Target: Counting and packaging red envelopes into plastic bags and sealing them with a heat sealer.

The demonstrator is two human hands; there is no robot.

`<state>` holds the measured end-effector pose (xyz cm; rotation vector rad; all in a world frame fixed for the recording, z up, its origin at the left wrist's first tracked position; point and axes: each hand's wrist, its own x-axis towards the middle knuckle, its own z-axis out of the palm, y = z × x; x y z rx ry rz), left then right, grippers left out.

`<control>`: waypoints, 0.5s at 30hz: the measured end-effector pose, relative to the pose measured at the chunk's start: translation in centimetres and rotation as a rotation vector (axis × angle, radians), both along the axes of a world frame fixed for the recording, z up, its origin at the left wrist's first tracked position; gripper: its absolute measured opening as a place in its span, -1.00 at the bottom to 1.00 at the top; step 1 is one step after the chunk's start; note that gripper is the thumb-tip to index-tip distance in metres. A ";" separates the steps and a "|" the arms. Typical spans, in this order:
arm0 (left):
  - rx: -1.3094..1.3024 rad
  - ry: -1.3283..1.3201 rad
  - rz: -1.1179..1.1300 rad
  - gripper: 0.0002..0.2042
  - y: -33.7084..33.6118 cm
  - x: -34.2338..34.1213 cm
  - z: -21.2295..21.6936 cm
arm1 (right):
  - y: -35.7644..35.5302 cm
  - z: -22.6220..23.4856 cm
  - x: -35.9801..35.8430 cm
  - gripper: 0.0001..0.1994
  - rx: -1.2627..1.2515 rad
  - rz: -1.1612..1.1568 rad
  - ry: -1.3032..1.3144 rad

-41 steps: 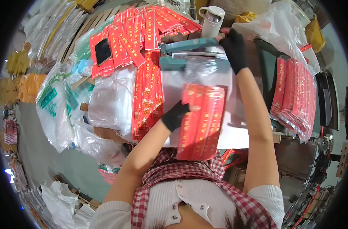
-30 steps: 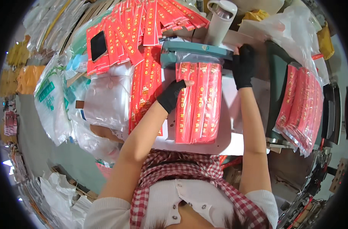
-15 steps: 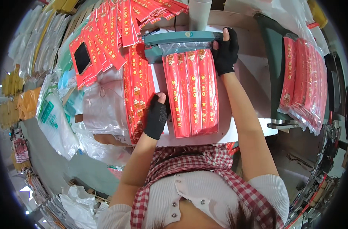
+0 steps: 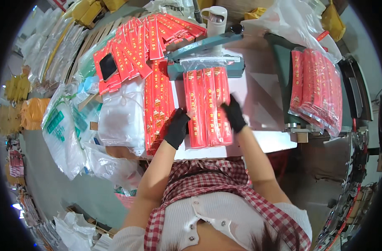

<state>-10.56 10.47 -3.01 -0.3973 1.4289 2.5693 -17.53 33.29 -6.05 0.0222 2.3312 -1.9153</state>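
Note:
A clear plastic bag (image 4: 208,109) packed with long red gold-printed paper sleeves lies flat in front of me. Its far end rests across the teal hand-lever bag sealer (image 4: 172,70), whose lever (image 4: 207,45) is tilted up toward the right. My left hand (image 4: 178,128), in a black fingerless glove, closes on the bag's left edge. On the opposite edge, my right hand (image 4: 234,115), gloved alike, grips the bag with the thumb on top. Left of the bag is a long stack of loose red sleeves (image 4: 157,108).
A black phone (image 4: 108,67) lies on fanned red sleeves at the far left, above a stack of clear bags (image 4: 120,119). Behind the sealer stands a white mug (image 4: 216,26). Filled bags (image 4: 316,88) are piled on a dark green surface at right.
My right hand has left the end of the sealer's lever and come down to the bag's right edge. The lever has risen. My left hand now meets the bag's left edge.

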 end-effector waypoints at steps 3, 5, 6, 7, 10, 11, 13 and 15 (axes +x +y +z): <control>-0.284 0.027 -0.077 -0.46 -0.5 1.6 -1.7 | -2.5 5.7 8.2 -0.28 -0.589 0.131 -0.333; -0.392 0.122 -0.253 -0.33 1.3 3.4 1.2 | -0.3 6.5 10.8 -0.25 -0.570 0.040 -0.208; -0.221 0.168 -0.270 -0.29 2.8 4.5 2.7 | 0.8 7.4 11.8 -0.23 -0.585 -0.005 -0.169; -0.275 0.251 -0.301 -0.29 3.7 5.3 4.5 | 2.1 9.2 12.8 -0.21 -0.596 -0.049 -0.133; 0.081 0.371 -0.427 -0.26 4.1 5.6 7.8 | 7.3 17.9 15.2 -0.20 -0.508 -0.119 -0.085; 0.216 0.243 -0.465 -0.23 3.7 5.2 8.4 | 9.7 20.2 15.7 -0.21 -0.440 -0.170 0.044; -0.123 0.367 -0.428 -0.32 3.7 5.5 12.0 | 14.8 27.6 15.5 -0.31 -0.138 -0.532 -0.204; -0.337 0.353 -0.429 -0.37 2.4 5.2 12.0 | 23.3 29.5 14.9 -0.57 0.076 -0.586 0.268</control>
